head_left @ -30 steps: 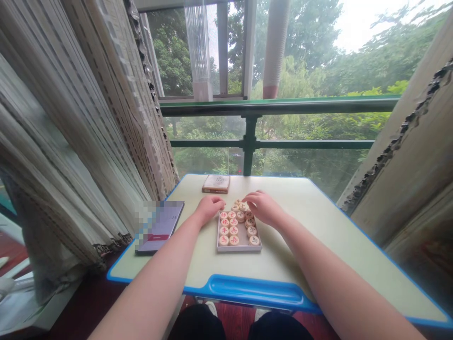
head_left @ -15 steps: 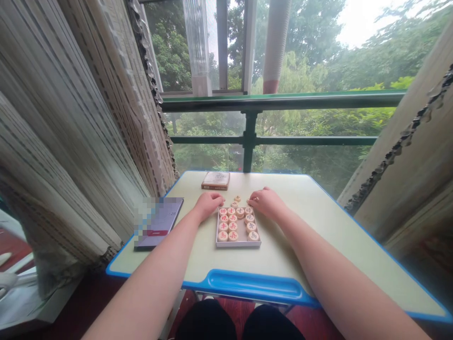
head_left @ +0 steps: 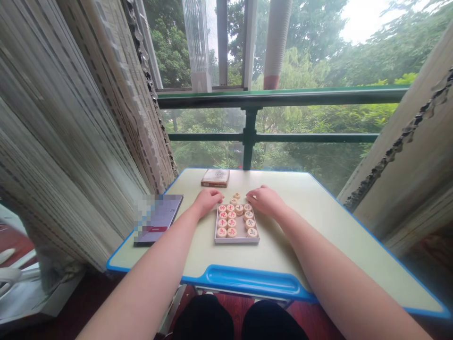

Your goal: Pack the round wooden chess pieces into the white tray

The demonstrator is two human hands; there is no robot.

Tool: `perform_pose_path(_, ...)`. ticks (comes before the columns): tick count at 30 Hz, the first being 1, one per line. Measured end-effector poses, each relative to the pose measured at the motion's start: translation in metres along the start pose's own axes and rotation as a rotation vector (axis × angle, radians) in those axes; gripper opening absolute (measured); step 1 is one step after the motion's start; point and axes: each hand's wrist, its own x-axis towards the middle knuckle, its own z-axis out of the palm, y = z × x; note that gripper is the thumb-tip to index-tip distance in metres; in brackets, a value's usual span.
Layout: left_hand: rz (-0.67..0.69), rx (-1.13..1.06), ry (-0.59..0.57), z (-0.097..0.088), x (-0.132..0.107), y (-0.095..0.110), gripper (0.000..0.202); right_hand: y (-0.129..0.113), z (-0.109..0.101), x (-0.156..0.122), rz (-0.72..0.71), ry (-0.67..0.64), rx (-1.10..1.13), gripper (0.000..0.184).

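A shallow white tray [head_left: 237, 239] lies in the middle of a cream table [head_left: 314, 226] with a blue rim. Several round wooden Chinese chess pieces [head_left: 231, 222] with red characters sit in rows inside it. A few more pieces [head_left: 236, 196] lie loose on the table just beyond the tray's far edge. My left hand [head_left: 207, 200] rests at the tray's far left corner, fingers curled. My right hand [head_left: 264, 199] rests at the far right corner, fingers bent down by the pieces. I cannot see anything held in either hand.
A flat box [head_left: 215, 177] with a brown edge lies at the table's far side. A dark phone [head_left: 157, 219] lies at the left edge. Striped curtains [head_left: 81, 141] hang close on the left, another curtain on the right. A green railing [head_left: 276, 99] and window stand behind.
My right hand drew back from over the pieces to the tray's far right corner. The pieces in the tray's top row now lie in line, and the heap beyond the tray is smaller.
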Motion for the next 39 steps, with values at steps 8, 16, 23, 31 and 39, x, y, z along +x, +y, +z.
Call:
perform_pose_path(8,0.016,0.007,0.003,0.0,-0.003,0.002,0.019,0.001,-0.001,0.001,0.049,-0.007,0.08,0.028)
perform_pose_path(16,0.005,-0.006,0.0,0.0,-0.001,0.002,0.02,0.003,-0.002,0.001,0.103,0.002,0.023,0.02)
perform_pose_path(23,-0.001,-0.017,-0.001,0.001,0.001,-0.002,0.02,0.005,-0.003,0.001,0.118,0.011,0.034,0.023)
perform_pose_path(31,-0.005,-0.017,-0.002,0.001,0.001,-0.001,0.019,0.004,-0.004,0.0,0.102,0.01,0.04,0.021)
perform_pose_path(39,0.019,0.011,0.001,0.0,-0.001,0.001,0.02,-0.008,-0.03,-0.011,-0.003,0.021,0.21,0.022)
